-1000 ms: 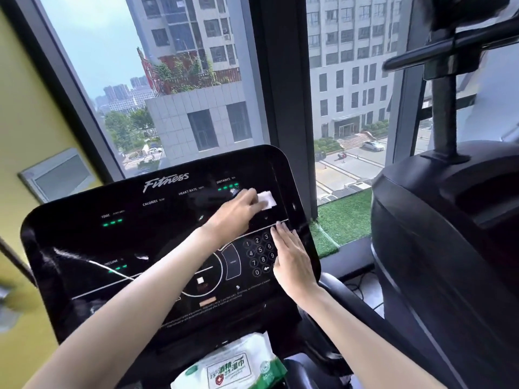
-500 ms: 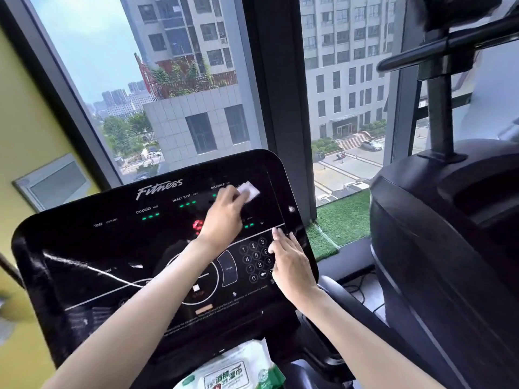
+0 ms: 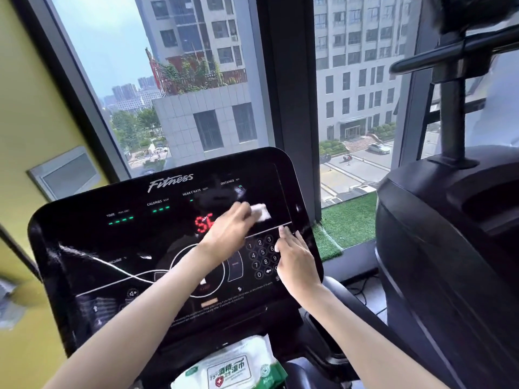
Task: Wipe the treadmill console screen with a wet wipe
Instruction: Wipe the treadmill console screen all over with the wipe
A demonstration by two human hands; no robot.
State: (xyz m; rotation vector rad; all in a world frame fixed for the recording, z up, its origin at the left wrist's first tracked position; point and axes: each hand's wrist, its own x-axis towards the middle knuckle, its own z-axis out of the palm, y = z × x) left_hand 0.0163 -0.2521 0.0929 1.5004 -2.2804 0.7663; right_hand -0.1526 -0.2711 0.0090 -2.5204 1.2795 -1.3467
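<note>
The black treadmill console screen (image 3: pixel 118 248) tilts toward me, with green readouts, red digits and a number keypad on its right side. My left hand (image 3: pixel 229 228) reaches across it and presses a small folded white wet wipe (image 3: pixel 261 211) against the glass, right of the red digits and just above the white dividing line. The wipe sticks out past my fingertips. My right hand (image 3: pixel 296 256) lies flat over the right part of the keypad, fingers straight, steadying the console.
A white and green pack of wet wipes (image 3: pixel 230 369) lies below the console. A large black exercise machine (image 3: pixel 449 248) stands close on the right. Behind the console is a window with a dark frame post (image 3: pixel 289 80). A yellow wall (image 3: pixel 25 108) is on the left.
My left hand moved the wipe up to the top right of the screen, then back down toward the dividing line. Red digits lit up mid-screen. My right hand stayed on the keypad.
</note>
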